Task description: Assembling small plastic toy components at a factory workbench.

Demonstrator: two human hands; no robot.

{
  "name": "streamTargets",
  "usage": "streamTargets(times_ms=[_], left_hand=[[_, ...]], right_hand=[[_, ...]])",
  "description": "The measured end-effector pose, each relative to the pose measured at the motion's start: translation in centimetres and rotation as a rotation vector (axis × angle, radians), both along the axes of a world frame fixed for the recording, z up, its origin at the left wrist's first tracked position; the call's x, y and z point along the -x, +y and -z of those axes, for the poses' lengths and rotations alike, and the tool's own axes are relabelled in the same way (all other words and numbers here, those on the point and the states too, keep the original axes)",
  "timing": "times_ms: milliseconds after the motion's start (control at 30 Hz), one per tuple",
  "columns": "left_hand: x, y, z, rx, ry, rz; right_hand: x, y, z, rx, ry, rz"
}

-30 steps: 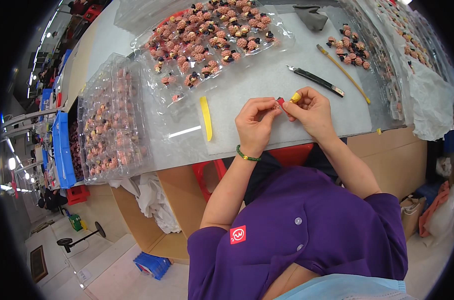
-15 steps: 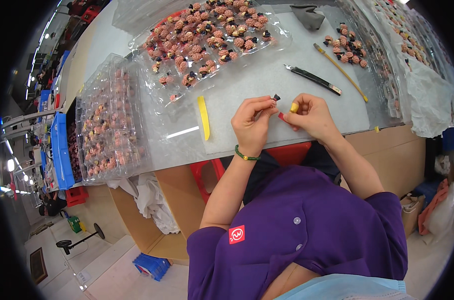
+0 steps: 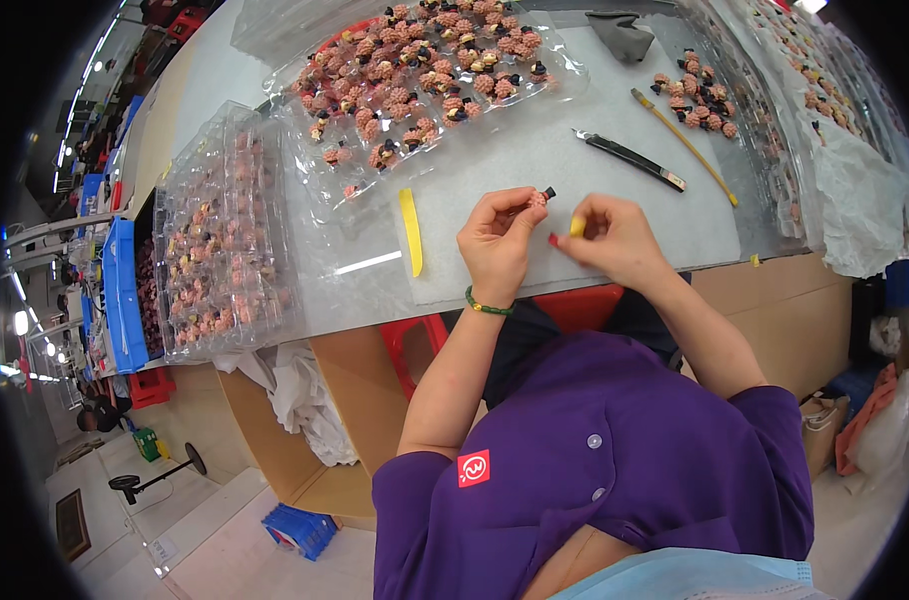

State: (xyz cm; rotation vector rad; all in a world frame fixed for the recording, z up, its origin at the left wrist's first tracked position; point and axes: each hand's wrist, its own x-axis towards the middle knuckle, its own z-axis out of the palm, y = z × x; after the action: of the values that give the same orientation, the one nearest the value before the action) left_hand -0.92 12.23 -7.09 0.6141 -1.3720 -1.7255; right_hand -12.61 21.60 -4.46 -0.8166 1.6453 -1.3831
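Note:
My left hand [image 3: 495, 238] pinches a small pink, bumpy figurine [image 3: 539, 199] with a black top between thumb and fingertips, above the pale work mat. Just to its right, my right hand [image 3: 620, 240] is closed, with its fingertips drawn together and slightly blurred. A yellow bit [image 3: 578, 226] and a red bit [image 3: 554, 240] show at its fingertips; whether they are held or worn on the fingers I cannot make out. A small gap separates the right fingertips from the figurine.
A clear tray of pink-and-black figurines [image 3: 405, 85] lies at the back. More filled trays [image 3: 225, 240] stand left. On the mat [image 3: 495, 270] are a yellow strip [image 3: 412, 232], a black-handled cutter [image 3: 630, 160] and a thin brush [image 3: 685, 145]. Loose figurines [image 3: 695, 95] lie back right, near a grey cloth [image 3: 620, 35].
My left hand has shifted slightly left with the figurine, whose black top now tilts differently. My right hand has moved a little left and down, the yellow and red bits with it.

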Motion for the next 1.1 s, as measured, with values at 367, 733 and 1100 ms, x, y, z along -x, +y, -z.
streamTargets(times_ms=[367,733,1100], left_hand=[[0.0,0.0,0.5,-0.002,0.007,0.037],[0.0,0.0,0.5,-0.068,0.018,0.039],[0.1,0.2,0.4,-0.046,0.043,0.023]], right_hand=[[6.5,-1.8,-0.7,0.089,0.436,0.314],[3.4,-2.1,-0.7,0.182,-0.041,0.179],[0.1,-1.3,0.9,0.154,-0.093,0.199]])
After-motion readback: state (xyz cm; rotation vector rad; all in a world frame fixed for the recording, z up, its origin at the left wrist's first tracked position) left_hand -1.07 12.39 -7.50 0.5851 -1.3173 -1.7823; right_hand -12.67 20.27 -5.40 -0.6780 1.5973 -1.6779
